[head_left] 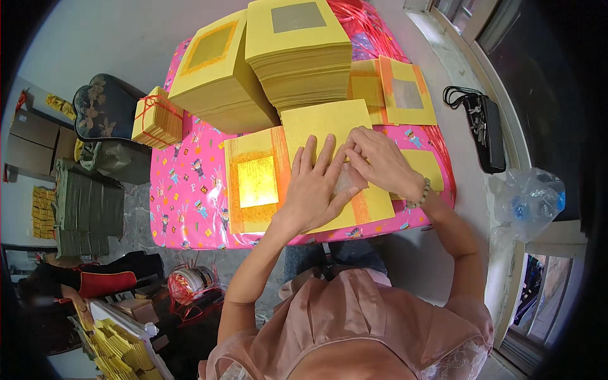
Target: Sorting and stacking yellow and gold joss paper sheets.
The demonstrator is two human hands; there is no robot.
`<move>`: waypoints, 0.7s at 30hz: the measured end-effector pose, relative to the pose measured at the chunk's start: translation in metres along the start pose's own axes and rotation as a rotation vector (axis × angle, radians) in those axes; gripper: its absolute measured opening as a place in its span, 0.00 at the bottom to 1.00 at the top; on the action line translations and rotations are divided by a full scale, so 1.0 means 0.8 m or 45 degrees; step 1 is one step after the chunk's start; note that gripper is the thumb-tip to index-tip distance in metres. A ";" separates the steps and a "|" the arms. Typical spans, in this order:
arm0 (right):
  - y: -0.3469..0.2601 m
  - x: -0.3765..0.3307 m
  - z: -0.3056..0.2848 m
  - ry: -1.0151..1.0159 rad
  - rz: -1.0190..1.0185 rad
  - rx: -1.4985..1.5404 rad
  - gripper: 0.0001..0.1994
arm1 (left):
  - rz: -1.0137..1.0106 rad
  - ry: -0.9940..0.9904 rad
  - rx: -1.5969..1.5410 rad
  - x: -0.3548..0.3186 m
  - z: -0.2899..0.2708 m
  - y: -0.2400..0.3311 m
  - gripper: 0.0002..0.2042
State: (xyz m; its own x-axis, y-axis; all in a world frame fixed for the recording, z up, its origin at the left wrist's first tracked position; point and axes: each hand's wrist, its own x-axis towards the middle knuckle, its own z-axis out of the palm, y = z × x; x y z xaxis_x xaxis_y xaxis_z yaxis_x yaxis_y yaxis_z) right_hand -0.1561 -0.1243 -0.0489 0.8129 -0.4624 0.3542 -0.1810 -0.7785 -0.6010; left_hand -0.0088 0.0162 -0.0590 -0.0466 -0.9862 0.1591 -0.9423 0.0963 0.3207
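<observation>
My left hand (315, 190) lies flat with its fingers spread on a yellow paper sheet (326, 117) in front of me. Beside its fingertips, my right hand (382, 159) is closed, thumb and fingers drawn together against the paper. Whatever they pinch is hidden. Between the two hands shows part of a pale silvery square (351, 179), above an orange band on the paper. Just left of my left hand is another yellow sheet (237, 218) bearing a shiny gold square (258, 181) in an orange border.
Two tall stacks of yellow paper, one left (221, 82) and one right (301, 69), stand at the back of the pink-covered table (183, 209). A red-tied bundle (158, 120) sits left, loose sheets (408, 95) right. A black pouch with keys (481, 130) lies on the sill.
</observation>
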 end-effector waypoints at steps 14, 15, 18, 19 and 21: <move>0.010 -0.005 0.002 -0.036 0.130 0.238 0.07 | 0.080 -0.156 -0.212 -0.024 -0.030 -0.044 0.36; 0.009 -0.006 0.003 -0.019 0.153 0.307 0.07 | 0.094 -0.123 -0.359 -0.028 -0.023 -0.052 0.35; 0.007 -0.007 0.004 -0.050 0.184 0.239 0.08 | 0.072 -0.148 -0.336 -0.033 -0.022 -0.057 0.34; 0.007 -0.007 0.005 -0.051 0.186 0.240 0.08 | 0.071 -0.150 -0.337 -0.034 -0.021 -0.058 0.34; 0.008 -0.005 0.006 -0.048 0.076 0.105 0.08 | 0.064 -0.157 -0.363 -0.034 -0.019 -0.060 0.34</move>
State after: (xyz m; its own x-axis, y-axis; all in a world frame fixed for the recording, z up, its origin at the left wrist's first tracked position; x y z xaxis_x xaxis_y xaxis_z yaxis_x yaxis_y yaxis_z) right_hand -0.1580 -0.1253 -0.0574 0.8223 -0.4897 0.2897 -0.1848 -0.7114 -0.6780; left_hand 0.0431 0.0405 -0.0645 -0.1468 -0.9865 0.0722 -0.8076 0.1617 0.5671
